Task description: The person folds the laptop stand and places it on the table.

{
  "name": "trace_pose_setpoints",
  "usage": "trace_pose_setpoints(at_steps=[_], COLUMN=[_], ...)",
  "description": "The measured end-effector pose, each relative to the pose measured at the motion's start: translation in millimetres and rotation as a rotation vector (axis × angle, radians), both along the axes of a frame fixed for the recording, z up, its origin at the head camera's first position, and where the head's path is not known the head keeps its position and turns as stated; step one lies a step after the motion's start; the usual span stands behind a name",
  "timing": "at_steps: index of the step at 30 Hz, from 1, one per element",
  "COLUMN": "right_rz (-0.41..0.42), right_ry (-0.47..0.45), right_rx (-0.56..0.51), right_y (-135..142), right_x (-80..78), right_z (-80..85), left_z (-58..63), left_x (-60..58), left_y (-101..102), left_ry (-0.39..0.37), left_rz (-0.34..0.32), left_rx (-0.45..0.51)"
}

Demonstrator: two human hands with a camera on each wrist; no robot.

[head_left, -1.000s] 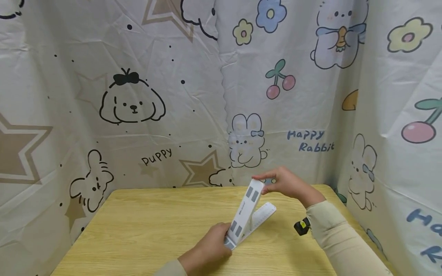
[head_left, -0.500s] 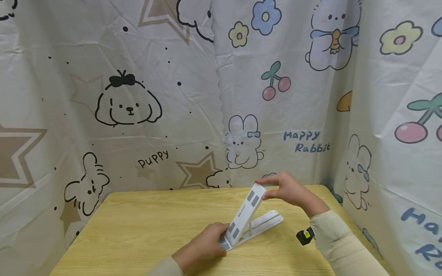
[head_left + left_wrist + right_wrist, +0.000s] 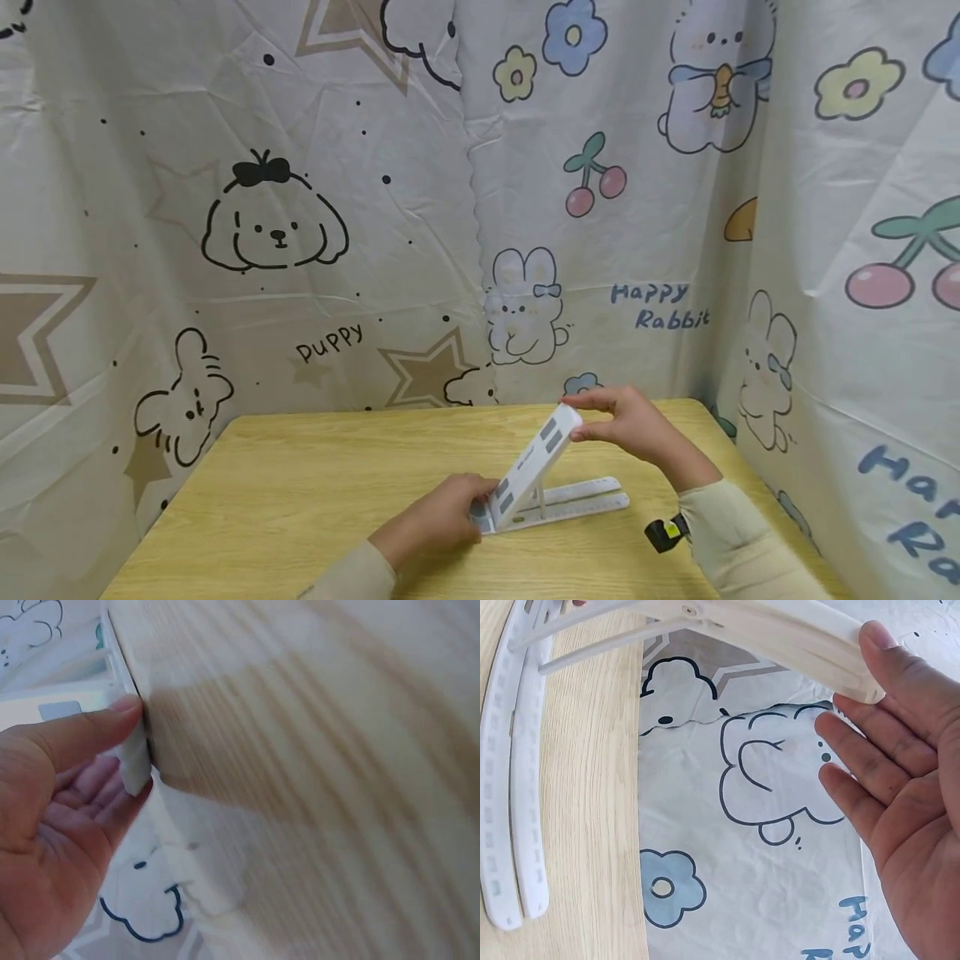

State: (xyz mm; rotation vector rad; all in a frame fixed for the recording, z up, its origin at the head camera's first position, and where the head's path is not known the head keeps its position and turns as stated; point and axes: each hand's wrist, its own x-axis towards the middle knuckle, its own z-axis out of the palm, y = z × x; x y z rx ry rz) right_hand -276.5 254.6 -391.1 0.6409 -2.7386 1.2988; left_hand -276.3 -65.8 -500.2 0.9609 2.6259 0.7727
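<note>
A white folding laptop stand [image 3: 531,460] with grey pads is unfolded above the wooden table, to the right of centre. Its upper arm slants up to the right, while two slotted base legs [image 3: 585,503] stretch out to the right, slightly spread. Thin struts [image 3: 607,646] join arm and legs in the right wrist view. My left hand [image 3: 446,510] grips the hinged left end, thumb on top and fingers beneath, as the left wrist view shows. At the raised tip, my right hand [image 3: 633,427] pinches the arm between thumb and index finger; its other fingers extend loosely [image 3: 870,761].
The wooden table [image 3: 315,475] has its back edge against a printed curtain [image 3: 420,217], which also hangs along both sides. A black wrist-worn device [image 3: 664,533] sits by the right sleeve.
The base legs have swung down and away from the raised arm, and the gap between them now shows. The arm leans further right, with my right hand slightly lower and further right.
</note>
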Motion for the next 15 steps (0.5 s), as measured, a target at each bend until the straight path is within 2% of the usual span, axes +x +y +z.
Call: trace_pose_setpoints(at_steps=[4,8,12,15], right_rz=[-0.006,0.023,0.055,0.069], right_ry=[0.033,0.063,0.085,0.089], right_rx=[-0.01,-0.04,-0.059,-0.058], right_y=[-1.5,-0.2,2.7,4.9], right_x=[3.2,6.1,7.7,6.6], right_z=[-1.7,-6.1,-15.3,-25.7], left_z=[-2.3,-4.5,-4.9,0.2], left_x=[-5.8,-6.4,-3.2,0.3], left_y=[-5.8,-5.9,-1.0,5.4], left_ry=[0.014,0.031,0.01,-0.024], left_rz=[-0.041,-0.047,-0.001,0.058], left_rx=[0.004,0.031,0.073,0.113])
